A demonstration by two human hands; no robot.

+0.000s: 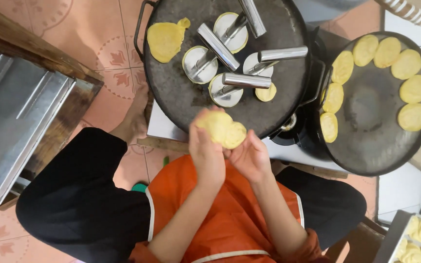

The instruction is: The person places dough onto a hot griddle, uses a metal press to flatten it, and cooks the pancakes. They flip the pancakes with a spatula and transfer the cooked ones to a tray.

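Both hands, left (205, 153) and right (252, 157), cupped around a soft dough (221, 128) at 6 o'clock of the griddle (181, 97), just off the presses (225, 58); likely to tear or burn fingers if dropped carelessly.

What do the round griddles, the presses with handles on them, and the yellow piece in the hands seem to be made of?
The griddles look like dark cast iron or steel: matte, blackened, mottled grey. The presses look like polished steel, with bright reflections on their handles. The yellow piece, held by the left hand and right hand, looks like soft dough, pale and uneven-edged, probably corn.
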